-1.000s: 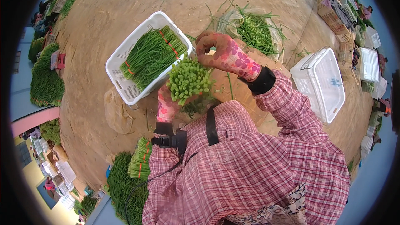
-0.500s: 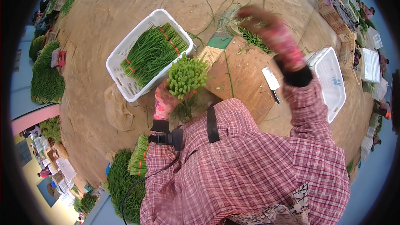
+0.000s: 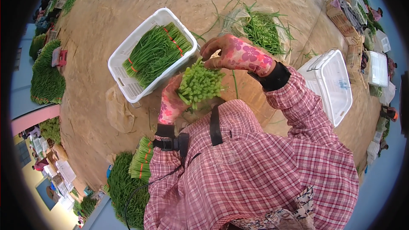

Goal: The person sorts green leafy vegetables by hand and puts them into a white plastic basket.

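Note:
My left hand (image 3: 171, 98), in a pink flowered glove or sleeve with bare fingers, is closed around a bunch of green stalks (image 3: 201, 86). The pale cut ends point up toward me. At the far edge of that bunch, my right hand (image 3: 234, 54) has its thumb and fingers bent together in a pinch beside the stalk ends; what lies between the fingertips I cannot make out. Below the right forearm is a brown board (image 3: 247, 86), mostly covered by the arm, with one long stalk (image 3: 235, 84) on it.
Left of the bunch stands a white basket (image 3: 114, 71) holding green bundles tied with red bands (image 3: 149, 55). Beyond my right hand is a bag of green trimmings (image 3: 262, 29). A white crate (image 3: 313, 76) is at the right. More bundles (image 3: 140, 159) and a green heap (image 3: 123, 189) lie lower left.
My right hand has swung from the far right, over the trimmings, back left to the bunch. The bunch has shifted slightly right and nearer. My right arm now hides the knife on the board.

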The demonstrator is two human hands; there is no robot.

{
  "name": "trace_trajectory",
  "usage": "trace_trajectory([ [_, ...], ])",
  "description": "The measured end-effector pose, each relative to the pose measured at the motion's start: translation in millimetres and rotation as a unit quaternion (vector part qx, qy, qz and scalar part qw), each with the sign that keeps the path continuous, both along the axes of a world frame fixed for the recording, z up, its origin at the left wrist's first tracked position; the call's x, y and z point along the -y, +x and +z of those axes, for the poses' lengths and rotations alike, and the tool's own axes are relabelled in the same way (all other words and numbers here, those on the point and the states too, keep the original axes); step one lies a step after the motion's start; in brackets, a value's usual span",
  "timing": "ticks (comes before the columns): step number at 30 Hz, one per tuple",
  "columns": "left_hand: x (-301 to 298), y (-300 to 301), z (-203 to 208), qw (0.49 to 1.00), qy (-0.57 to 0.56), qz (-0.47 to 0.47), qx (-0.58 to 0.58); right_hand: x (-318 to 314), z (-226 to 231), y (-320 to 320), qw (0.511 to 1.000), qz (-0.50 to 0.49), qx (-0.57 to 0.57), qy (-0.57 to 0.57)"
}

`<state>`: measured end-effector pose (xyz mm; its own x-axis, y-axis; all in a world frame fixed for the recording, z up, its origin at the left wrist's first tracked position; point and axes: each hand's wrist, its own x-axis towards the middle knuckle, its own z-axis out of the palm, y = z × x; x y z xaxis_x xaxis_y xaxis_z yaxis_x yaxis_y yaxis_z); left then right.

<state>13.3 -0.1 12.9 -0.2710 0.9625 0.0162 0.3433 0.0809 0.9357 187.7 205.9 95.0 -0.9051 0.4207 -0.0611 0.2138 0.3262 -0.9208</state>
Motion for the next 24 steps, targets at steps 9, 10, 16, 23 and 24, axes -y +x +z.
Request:
trace_trajectory([
  [9,-0.6,4.3,2.5,0.996,0.004,-0.007,-0.086,8.3,-8.5,-5.5,0.99,-0.104,0.044,-0.088],
  [10,-1.2,5.1,4.9,0.996,0.02,-0.004,-0.092,9.1,-12.1,-6.0,0.99,-0.113,0.033,-0.082],
  [16,-5.8,8.9,8.7,0.996,0.033,-0.028,-0.083,3.9,-25.4,4.7,0.981,-0.158,0.001,-0.114],
  [23,-1.9,-2.4,-28.5,0.981,-0.043,-0.028,0.185,6.4,26.5,12.6,0.985,-0.148,-0.033,-0.076],
  [24,-3.0,-4.1,-29.0,0.991,-0.048,-0.049,0.113,-2.7,38.0,20.2,0.983,-0.158,-0.06,-0.074],
])
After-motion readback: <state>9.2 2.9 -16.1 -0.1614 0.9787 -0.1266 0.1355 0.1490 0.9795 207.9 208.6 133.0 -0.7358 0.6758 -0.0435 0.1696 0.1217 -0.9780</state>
